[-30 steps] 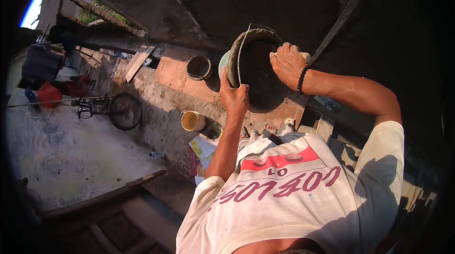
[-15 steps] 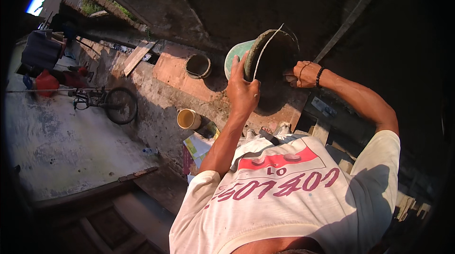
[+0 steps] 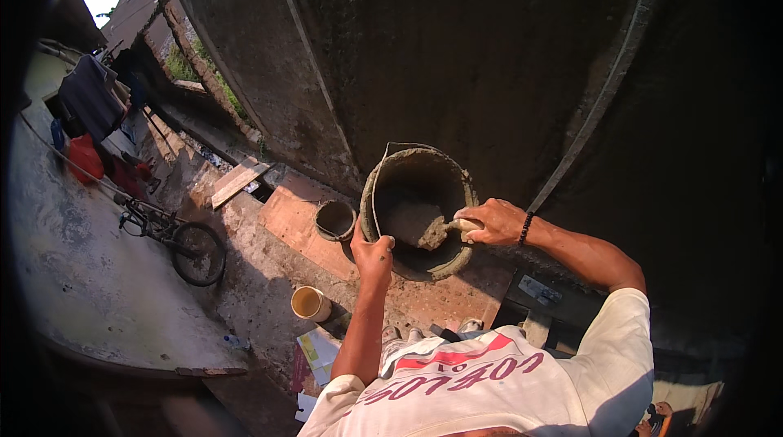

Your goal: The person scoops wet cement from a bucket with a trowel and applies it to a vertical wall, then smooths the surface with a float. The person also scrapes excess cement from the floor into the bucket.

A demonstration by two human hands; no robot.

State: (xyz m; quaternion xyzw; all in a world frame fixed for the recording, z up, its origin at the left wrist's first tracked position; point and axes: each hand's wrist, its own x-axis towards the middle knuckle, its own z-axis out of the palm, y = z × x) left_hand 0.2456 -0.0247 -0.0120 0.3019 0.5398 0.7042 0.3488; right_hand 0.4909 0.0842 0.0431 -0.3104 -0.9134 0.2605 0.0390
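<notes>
A large bucket (image 3: 468,192), its rim crusted with grey mortar, is in front of me with its mouth toward me. My left hand (image 3: 373,257) is closed on the near left of its rim, thumb over the edge, beside the wire handle (image 3: 375,184). In my right hand (image 3: 494,222), fingers wrapped round the grip, is a trowel (image 3: 436,231). Its blade is inside the bucket's mouth and coated with wet mortar. How much mortar lies deeper in the bucket is hard to tell in the shadow.
A dark plastered wall (image 3: 457,53) rises ahead. Left of the big bucket stand a small dark bucket (image 3: 335,220) on a reddish board (image 3: 294,225) and a cream pail (image 3: 310,304). A plank (image 3: 239,182) and a bicycle (image 3: 196,253) are farther left.
The bucket was tipped sideways and higher in view; now its mouth faces me. My right hand has moved left to the rim, and the trowel blade, earlier lost in shadow, shows.
</notes>
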